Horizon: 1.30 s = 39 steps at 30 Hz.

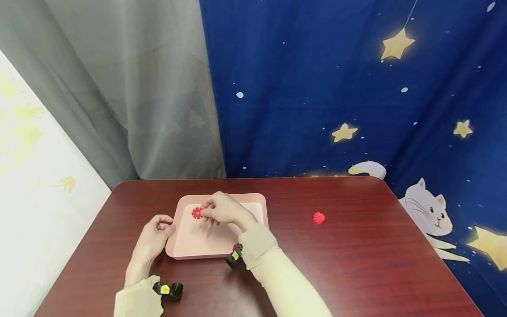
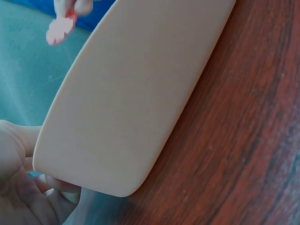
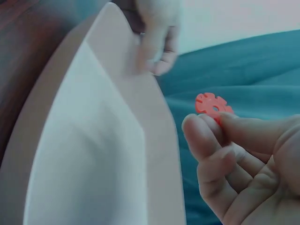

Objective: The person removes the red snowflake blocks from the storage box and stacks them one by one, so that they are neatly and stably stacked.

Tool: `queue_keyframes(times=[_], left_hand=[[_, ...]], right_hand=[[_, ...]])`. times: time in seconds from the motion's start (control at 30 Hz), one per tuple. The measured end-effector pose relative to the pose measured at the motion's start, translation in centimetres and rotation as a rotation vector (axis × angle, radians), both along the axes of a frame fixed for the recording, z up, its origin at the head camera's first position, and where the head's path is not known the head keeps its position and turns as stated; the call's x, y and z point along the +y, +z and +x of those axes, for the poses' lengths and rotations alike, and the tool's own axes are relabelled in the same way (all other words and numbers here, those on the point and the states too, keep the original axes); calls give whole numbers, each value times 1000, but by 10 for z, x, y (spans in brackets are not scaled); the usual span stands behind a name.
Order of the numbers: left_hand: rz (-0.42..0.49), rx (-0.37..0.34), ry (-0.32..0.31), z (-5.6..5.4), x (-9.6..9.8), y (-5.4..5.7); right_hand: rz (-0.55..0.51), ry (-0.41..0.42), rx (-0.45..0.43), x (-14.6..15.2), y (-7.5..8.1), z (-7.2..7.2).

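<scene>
My right hand is over the pink tray, pinching a red notched disc between thumb and fingertips. The right wrist view shows this disc with slots round its edge and a hole in the middle. At the tray's left side, my left hand grips the rim, its thumb and fingers on either side of the wall. The left wrist view shows the tray's outer wall close up. A second red piece lies on the table, right of the tray.
A dark red-brown wooden table bears the tray. Behind it hang a grey curtain and a blue star-patterned curtain. A bit of red shows beside the right wrist camera; what it is I cannot tell.
</scene>
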<state>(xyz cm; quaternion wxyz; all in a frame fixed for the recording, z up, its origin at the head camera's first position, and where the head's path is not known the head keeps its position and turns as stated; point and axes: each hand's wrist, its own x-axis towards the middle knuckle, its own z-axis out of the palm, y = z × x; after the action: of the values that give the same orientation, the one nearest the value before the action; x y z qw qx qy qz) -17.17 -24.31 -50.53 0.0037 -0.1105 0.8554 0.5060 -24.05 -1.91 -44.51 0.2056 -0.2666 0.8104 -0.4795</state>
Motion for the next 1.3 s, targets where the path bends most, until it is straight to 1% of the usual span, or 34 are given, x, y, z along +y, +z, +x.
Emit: queue_keyframes(times=[0.17, 0.27, 0.37, 0.43, 0.53, 0.63, 0.83, 0.9, 1.03, 1.17, 1.3], left_hand=[[7, 1, -6, 0, -1, 1], [8, 1, -9, 0, 0, 1], [18, 2, -13, 0, 1, 2], [17, 2, -13, 0, 2, 2], [8, 0, -9, 0, 2, 3], [4, 0, -5, 0, 1, 3], [7, -2, -2, 2, 1, 3], [0, -5, -3, 3, 1, 2], [-13, -9, -8, 5, 1, 2], [-12, 2, -12, 5, 2, 3], [-11, 7, -7, 2, 2, 3]], right_hand=[[-117, -36, 16, 35, 6, 8], [-149, -76, 65, 61, 8, 14], [-192, -142, 98, 91, 8, 21], [-249, -192, 101, 112, 5, 26], [-353, -263, 67, 140, -2, 33], [-395, -335, 44, 165, -11, 38], [-391, -513, 0, 212, -28, 45], [-406, -584, -18, 228, -33, 47], [-434, -696, -46, 255, -40, 51], [-440, -803, -92, 275, -49, 53], [-432, -903, -167, 288, -60, 52]])
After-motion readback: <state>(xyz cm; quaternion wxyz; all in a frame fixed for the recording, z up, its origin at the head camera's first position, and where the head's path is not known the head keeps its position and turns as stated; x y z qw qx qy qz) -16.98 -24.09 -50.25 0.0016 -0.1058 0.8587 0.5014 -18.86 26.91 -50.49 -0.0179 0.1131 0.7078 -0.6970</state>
